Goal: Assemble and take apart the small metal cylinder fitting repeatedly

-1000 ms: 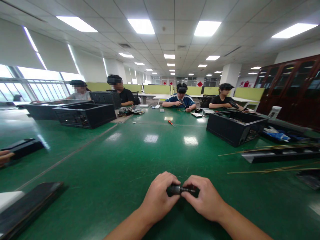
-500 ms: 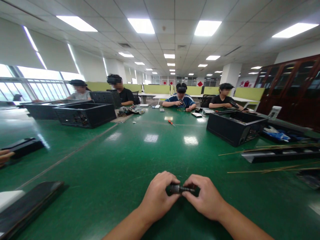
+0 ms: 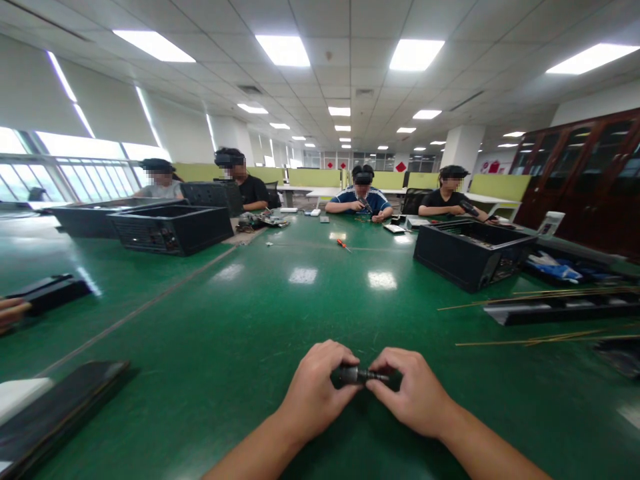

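Observation:
Low in the middle of the head view, I hold a small dark cylindrical tool with a ribbed metal shaft (image 3: pixel 352 376) level above the green table (image 3: pixel 240 347). Its exact kind is hard to make out. My left hand (image 3: pixel 316 388) is closed around the thicker dark body, thumb below and fingers above. Thumb and fingers of my right hand (image 3: pixel 414 395) pinch the thin ribbed shaft, whose narrow end points right into the hollow of that hand. Both palms hide parts of the tool.
Open black computer cases stand at left (image 3: pixel 173 230) and right (image 3: pixel 473 257). An orange screwdriver (image 3: pixel 342 244) lies mid-table. Thin brass-coloured rods (image 3: pixel 530 340) and a dark metal channel (image 3: pixel 555 312) are at right, a long dark panel (image 3: pixel 65 413) at lower left. Several people sit around; another person's hand (image 3: pixel 13 313) shows at the left edge.
My right fingertips have shifted very slightly right along the shaft, baring a little more of it between the hands. My left hand stays nearly still.

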{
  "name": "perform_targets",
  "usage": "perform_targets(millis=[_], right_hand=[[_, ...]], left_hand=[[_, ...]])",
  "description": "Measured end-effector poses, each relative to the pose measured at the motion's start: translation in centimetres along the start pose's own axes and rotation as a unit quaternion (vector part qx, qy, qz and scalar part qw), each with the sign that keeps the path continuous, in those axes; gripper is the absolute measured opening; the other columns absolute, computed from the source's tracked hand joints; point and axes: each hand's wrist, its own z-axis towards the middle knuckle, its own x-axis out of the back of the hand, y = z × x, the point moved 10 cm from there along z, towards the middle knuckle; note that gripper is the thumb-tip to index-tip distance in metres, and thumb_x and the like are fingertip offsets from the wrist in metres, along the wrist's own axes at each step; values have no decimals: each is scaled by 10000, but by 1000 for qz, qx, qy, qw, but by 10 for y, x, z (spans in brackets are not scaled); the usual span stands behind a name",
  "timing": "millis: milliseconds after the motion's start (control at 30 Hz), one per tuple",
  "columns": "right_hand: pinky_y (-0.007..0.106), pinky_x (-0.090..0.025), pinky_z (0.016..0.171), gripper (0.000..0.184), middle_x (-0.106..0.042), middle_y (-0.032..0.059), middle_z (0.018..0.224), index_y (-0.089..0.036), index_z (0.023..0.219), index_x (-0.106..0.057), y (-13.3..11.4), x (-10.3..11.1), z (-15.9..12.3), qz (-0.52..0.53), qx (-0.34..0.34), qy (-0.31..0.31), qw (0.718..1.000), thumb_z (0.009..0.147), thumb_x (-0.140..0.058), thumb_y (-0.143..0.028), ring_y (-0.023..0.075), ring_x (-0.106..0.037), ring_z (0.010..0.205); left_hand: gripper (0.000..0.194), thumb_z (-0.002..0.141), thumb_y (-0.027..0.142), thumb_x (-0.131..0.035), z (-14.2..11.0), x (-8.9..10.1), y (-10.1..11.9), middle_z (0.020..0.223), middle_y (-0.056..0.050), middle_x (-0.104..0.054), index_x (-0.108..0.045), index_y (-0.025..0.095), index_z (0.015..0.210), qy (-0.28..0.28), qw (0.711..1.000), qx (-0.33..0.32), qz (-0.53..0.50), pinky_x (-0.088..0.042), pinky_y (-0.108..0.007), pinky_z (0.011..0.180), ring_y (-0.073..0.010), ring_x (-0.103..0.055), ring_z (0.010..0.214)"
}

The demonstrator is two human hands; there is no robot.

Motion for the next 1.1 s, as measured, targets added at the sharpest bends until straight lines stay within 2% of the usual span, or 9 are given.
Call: perform_targets(millis=[600, 1100], right_hand=[[242, -414, 645, 97, -641, -14, 719, -192, 766, -604, 4, 2, -1, 1, -13, -1, 1000, 739, -660, -117, 144, -602, 673], [251, -456, 676, 81, -687, -3, 741, -192, 799, -661, 12, 7, 1, 7, -8, -4, 1000, 739, -689, -145, 154, -640, 688]], left_hand=[[294, 689, 98, -759, 0, 6, 1, 918, -7, -674, -619, 231, 911, 16, 1000, 3, -2, -460, -350, 808, -194, -620, 881], [279, 708, 116, -752, 0, 9, 0, 930, -24, -683, -630, 227, 933, 25, 1000, 3, -5, -476, -370, 825, -200, -629, 895]])
